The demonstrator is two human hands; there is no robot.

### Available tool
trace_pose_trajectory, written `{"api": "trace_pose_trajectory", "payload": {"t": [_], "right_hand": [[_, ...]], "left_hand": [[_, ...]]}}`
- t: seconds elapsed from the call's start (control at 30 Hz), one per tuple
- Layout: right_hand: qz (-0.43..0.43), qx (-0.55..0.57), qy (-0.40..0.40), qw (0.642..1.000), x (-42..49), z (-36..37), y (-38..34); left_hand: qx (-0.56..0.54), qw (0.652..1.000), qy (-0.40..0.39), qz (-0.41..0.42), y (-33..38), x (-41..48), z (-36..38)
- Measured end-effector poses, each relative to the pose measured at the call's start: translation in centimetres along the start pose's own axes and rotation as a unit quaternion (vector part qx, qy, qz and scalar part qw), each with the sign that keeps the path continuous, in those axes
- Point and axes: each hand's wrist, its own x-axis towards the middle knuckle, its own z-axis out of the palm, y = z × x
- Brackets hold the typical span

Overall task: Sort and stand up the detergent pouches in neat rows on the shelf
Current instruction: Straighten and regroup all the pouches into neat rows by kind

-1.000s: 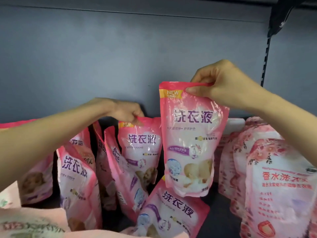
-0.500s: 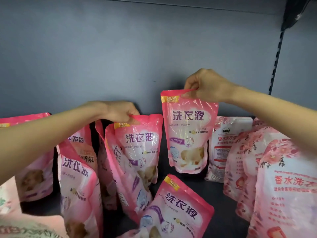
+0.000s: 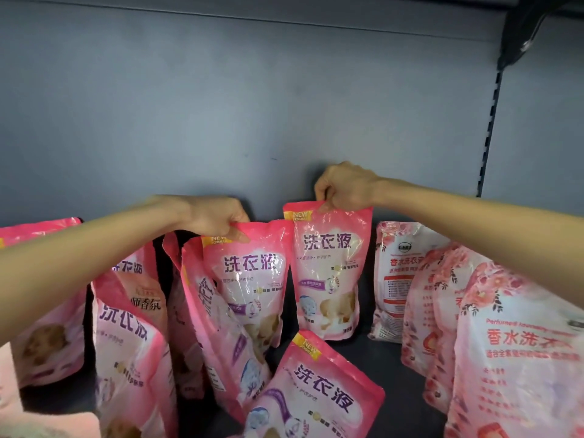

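My right hand (image 3: 344, 188) pinches the top edge of a pink detergent pouch (image 3: 328, 273) that stands upright at the back of the dark shelf (image 3: 388, 393). My left hand (image 3: 218, 216) grips the top of a second pink pouch (image 3: 249, 279) just to its left, upright and touching the first. Another pink pouch (image 3: 316, 390) lies tilted in front of them. Several more pink pouches (image 3: 126, 336) lean at the left.
Rose-patterned pouches (image 3: 518, 352) stand in a row at the right, with one (image 3: 398, 279) at the back. The grey back wall (image 3: 252, 105) is close behind my hands. A slotted upright (image 3: 489, 128) and a bracket (image 3: 524, 30) sit at the upper right.
My right hand has carried its pouch down and toward the back until it stands on the shelf next to the pouch in my left hand. The left hand has stayed on its pouch.
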Motion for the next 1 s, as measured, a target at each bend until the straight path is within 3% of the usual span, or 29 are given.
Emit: {"api": "trace_pose_trajectory", "payload": {"t": [0.2, 0.4, 0.5, 0.7, 1.0], "right_hand": [[-0.011, 0.012, -0.004, 1.0, 0.2, 0.0, 0.6], [-0.049, 0.001, -0.08, 0.996, 0.5, 1.3, 0.8], [-0.027, 0.047, -0.141, 0.989, 0.6, 0.5, 1.5], [-0.006, 0.034, -0.231, 0.972, 0.8, -0.3, 1.8], [-0.027, -0.018, -0.21, 0.977, 1.2, 0.7, 1.3]], "left_hand": [[-0.011, 1.0, -0.004, -0.009, -0.4, -0.4, -0.2], [-0.025, 1.0, -0.012, -0.003, -0.2, -0.6, -0.2], [-0.028, 1.0, 0.005, 0.001, 0.0, -0.5, -0.1], [-0.025, 0.999, 0.028, 0.0, 0.5, -0.4, -0.7], [0.036, 0.997, 0.073, -0.018, 1.3, -0.6, -0.4]]}}
